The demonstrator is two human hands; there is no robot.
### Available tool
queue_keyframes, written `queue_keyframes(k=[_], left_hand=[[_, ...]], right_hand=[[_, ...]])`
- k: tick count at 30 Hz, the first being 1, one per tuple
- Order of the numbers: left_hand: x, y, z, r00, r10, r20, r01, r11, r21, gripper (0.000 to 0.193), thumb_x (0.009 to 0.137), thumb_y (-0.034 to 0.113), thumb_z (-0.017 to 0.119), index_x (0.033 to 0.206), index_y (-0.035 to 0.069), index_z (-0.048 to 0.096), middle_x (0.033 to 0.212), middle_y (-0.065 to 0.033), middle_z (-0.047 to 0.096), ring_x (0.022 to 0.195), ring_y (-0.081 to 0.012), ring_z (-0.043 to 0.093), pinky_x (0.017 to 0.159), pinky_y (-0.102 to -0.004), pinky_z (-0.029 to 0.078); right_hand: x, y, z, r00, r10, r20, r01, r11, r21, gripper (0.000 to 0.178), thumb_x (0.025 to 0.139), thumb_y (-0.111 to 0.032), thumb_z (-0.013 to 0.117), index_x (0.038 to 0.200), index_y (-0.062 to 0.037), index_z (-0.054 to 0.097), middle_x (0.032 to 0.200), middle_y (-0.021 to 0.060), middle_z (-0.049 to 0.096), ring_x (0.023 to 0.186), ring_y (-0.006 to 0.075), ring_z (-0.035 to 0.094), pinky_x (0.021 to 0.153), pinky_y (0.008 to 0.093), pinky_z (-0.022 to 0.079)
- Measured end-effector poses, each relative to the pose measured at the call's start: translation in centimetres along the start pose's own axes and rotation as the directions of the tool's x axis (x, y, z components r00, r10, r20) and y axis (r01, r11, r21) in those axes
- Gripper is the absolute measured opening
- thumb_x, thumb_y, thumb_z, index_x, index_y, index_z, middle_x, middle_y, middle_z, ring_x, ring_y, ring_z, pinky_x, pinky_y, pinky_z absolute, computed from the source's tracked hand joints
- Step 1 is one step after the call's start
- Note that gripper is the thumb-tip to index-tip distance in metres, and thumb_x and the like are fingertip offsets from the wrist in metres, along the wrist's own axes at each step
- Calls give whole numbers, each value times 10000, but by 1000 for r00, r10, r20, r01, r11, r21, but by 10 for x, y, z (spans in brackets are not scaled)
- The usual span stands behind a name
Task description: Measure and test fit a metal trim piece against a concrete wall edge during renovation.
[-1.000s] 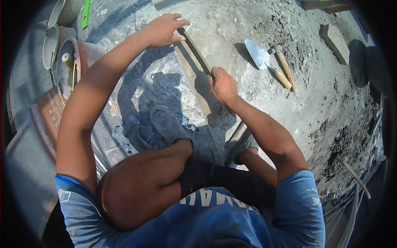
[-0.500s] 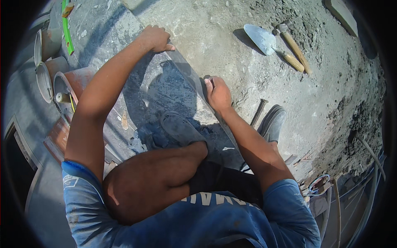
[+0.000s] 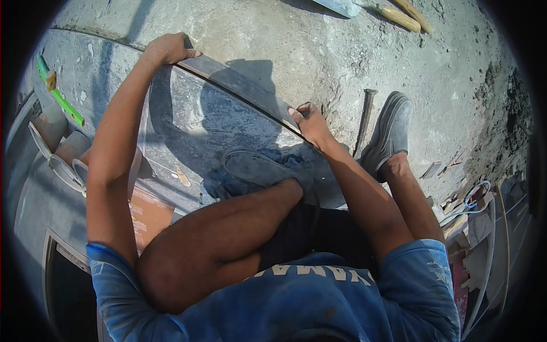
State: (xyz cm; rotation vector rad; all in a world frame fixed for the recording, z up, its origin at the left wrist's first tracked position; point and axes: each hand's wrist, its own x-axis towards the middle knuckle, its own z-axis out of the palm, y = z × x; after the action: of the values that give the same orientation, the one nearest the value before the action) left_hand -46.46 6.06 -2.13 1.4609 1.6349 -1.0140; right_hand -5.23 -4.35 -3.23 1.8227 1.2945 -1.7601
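Note:
A long, narrow grey strip (image 3: 239, 86) lies slantwise along the edge of a grey, dusty slab (image 3: 222, 119), with a dark gap running between the two. My left hand (image 3: 170, 49) is closed over the strip's far left end, thumb toward the right. Nearer to me, my right hand (image 3: 309, 121) grips the strip's other part between thumb and bent fingers. To the right of that hand a rusty metal chisel or spike (image 3: 364, 119) rests on the rough ground.
A trowel (image 3: 399, 17) and a hammer handle (image 3: 415, 12) lie at the top. A green level (image 3: 68, 108) and several buckets (image 3: 74, 147) are at left, with a brown box (image 3: 149, 219). My shoes (image 3: 393, 134) flank the strip. Looped cable (image 3: 477, 194) lies at right.
My view has shifted, so the trowel and hammer sit higher in it. The strip now slants more flatly, and a dark gap shows beside it. Both hands keep their hold.

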Motion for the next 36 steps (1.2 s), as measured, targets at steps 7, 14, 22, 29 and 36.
queue_keyframes(k=[7, 14, 22, 29, 36], left_hand=[[-4, 1, 4, 996, 7, 83, -9, 999, 31, 911, 838, 723, 550, 1364, -10, 424, 1147, -292, 641, 1110, -421, 616, 933, -482, 493], [-8, 5, 0, 995, -12, 100, 8, 999, 38, 945, 816, 737, 568, 1326, -47, 439, 1153, -290, 639, 1125, -417, 612, 938, -484, 492], [-14, 12, -5, 991, -16, 132, 7, 998, 67, 928, 827, 754, 523, 1316, -33, 452, 1167, -274, 640, 1145, -406, 606, 955, -484, 487], [-15, 15, -3, 991, -26, 135, 13, 995, 96, 867, 860, 744, 467, 1335, 19, 458, 1188, -246, 641, 1148, -399, 605, 952, -482, 486], [-18, 15, -8, 987, -44, 153, 24, 991, 129, 648, 969, 574, 442, 1328, 35, 453, 1214, -237, 632, 1151, -402, 599, 963, -484, 471]], right_hand=[[-6, -1, 0, 992, -88, 91, 100, 985, -139, 445, 957, -403, 591, 1148, -6, 529, 1018, 248, 672, 996, 438, 636, 865, 471, 486], [-7, -4, -3, 985, -47, 166, 79, 978, -194, 430, 987, -430, 515, 1140, -29, 528, 989, 256, 673, 997, 451, 629, 854, 514, 478], [-7, 0, -1, 985, -28, 169, 69, 967, -247, 477, 995, -483, 452, 1148, -35, 518, 1033, 267, 665, 1011, 457, 624, 863, 540, 473], [-10, -4, -4, 981, -17, 195, 74, 955, -287, 481, 1005, -478, 429, 1174, -32, 491, 1010, 289, 662, 996, 465, 625, 853, 540, 476], [-11, -8, -5, 980, -15, 201, 76, 952, -297, 442, 1015, -461, 415, 1170, -53, 486, 1004, 274, 669, 991, 455, 631, 847, 538, 477]])
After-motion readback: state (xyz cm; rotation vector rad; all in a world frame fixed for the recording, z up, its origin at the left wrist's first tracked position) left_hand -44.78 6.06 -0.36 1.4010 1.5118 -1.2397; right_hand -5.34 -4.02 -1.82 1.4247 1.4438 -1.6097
